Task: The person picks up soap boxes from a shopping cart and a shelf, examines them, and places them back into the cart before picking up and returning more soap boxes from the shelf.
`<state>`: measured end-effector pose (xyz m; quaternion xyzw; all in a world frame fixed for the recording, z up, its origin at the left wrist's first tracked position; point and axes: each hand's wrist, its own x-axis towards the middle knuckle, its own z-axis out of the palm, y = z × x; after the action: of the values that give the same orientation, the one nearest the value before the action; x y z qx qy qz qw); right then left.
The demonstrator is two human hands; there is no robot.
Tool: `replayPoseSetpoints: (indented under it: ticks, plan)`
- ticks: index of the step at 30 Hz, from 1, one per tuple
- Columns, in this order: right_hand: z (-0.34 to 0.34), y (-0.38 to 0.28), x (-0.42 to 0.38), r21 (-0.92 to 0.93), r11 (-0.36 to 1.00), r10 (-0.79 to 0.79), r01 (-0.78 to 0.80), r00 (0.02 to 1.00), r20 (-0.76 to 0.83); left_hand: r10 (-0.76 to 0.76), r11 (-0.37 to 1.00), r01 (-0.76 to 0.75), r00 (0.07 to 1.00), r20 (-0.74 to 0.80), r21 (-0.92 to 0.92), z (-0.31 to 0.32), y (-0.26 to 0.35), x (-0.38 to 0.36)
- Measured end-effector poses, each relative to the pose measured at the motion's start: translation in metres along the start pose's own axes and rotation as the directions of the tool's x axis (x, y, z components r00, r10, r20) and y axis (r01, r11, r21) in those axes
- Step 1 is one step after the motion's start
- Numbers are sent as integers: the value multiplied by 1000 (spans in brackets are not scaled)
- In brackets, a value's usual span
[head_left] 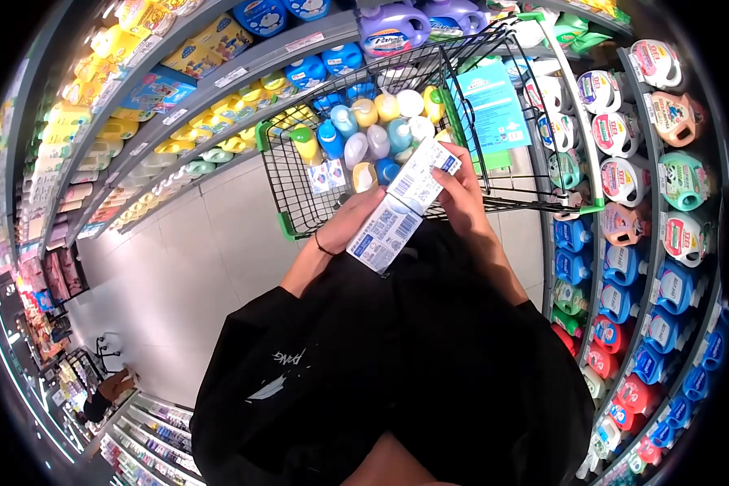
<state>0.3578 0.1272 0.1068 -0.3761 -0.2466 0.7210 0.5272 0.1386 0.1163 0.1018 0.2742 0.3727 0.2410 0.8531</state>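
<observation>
Both clasping white packaging [394, 222]: left grip [353, 217], right grip [462, 193]; long axis slants up-right.

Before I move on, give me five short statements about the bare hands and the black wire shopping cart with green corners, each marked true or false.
1. The left hand and the right hand both hold the white rectangular printed packaging. True.
2. A thin black band circles the right wrist. False: the thin black band is on the left wrist.
3. A yellow plastic bottle with a green cap is inside the cart. True.
4. The cart holds only one bottle. False: it holds many.
5. Blue plastic bottles appear on the view's right side. True.
</observation>
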Motion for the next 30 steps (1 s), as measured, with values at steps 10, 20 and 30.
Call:
replayPoseSetpoints:
  ticks: [10,20,30]
  plan:
    - [6,12,2,-1,1000,24,-24,992,127,47,989,-66,989,143,131,-4,-3,-33]
    - [18,-3,-4,-178,983,-37,54,994,99,-35,932,-61,965,258,358,20,22,-31]
    - [24,-32,-11,-406,911,55,68,958,283,-8,943,-83,962,273,323,21,14,-29]
